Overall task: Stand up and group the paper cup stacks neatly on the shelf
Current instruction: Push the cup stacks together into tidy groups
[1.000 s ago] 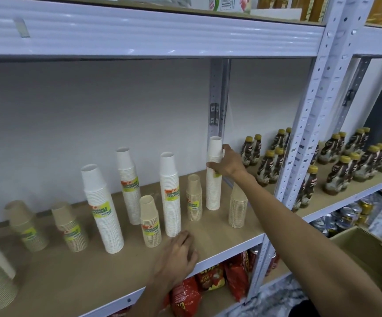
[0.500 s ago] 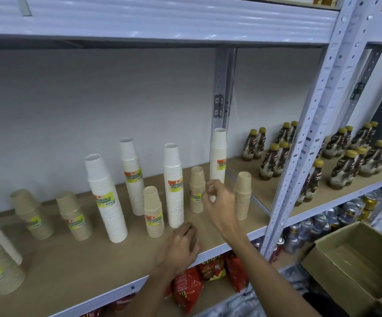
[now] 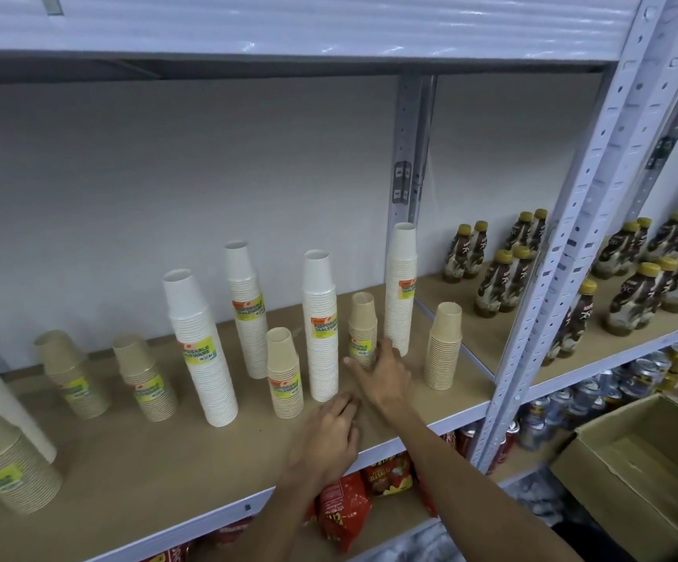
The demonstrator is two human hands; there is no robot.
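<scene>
Paper cup stacks, tall white ones and short brown kraft ones, stand scattered across the brown fibreboard shelf (image 3: pixel 134 476) in the middle of the frame. We've got our right hand (image 3: pixel 386 375) spread open at centre, fingers just at the foot of a short brown stack (image 3: pixel 363 330); whether it actually touches, we can't quite tell, and nothing is gripped. Our left hand (image 3: pixel 325 436) lies loosely curled and empty on the shelf's front edge, just below the tall white sleeve with the yellow label (image 3: pixel 321 326).

These stacks look light and top-heavy, we'd say: thin paper, slick film wrap, easy to crush or tip. Best to take each one low, around the lower half, and slide rather than lift.

Around it: another tall white stack (image 3: pixel 400 290) stands right behind the brown one, a lone brown stack (image 3: pixel 443 346) sits apart to the right, and a second short brown stack (image 3: pixel 284 373) crowds in at centre-left. Further left, a leaning white stack (image 3: pixel 201 346) and two tilted brown stacks (image 3: pixel 71 375) need straightening. Chocolate-coloured drink bottles with gold caps (image 3: pixel 499 277) fill the right of the frame, beyond the grey metal upright (image 3: pixel 572 245). Tight quarters; a careless sweep could topple a neighbour.
</scene>
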